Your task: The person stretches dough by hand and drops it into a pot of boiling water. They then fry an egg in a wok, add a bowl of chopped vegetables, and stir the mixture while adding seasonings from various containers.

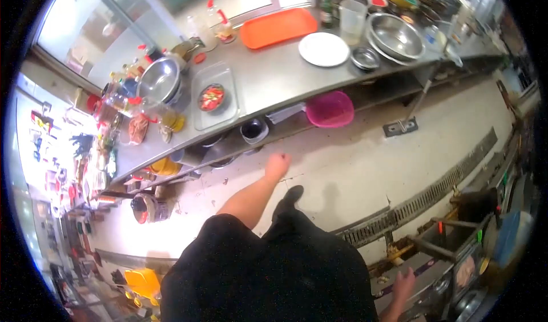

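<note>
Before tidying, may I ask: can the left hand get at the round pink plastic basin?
Probably yes, perhaps by bending: nothing visible stands between the left hand and the pink plastic basin.

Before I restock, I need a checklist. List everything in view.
Flat tray: one, orange, far side of counter
Round plate: one, white, counter
Pitcher: one, clear, near plate
Mixing bowls: at least two, silver, counter left and right
Chopped food: one bowlful, mostly red, in clear tray
Basin: one, pink, below counter
Mop or squeegee: one, dark, floor
Drain grate: one, grey, floor
Bottles: several, mixed, mostly counter left
Left-edge clutter: uncountable, blurred
Left hand: one, bare, above floor
Right hand: one, bare, lower right
Shoe: one, black, floor
</note>
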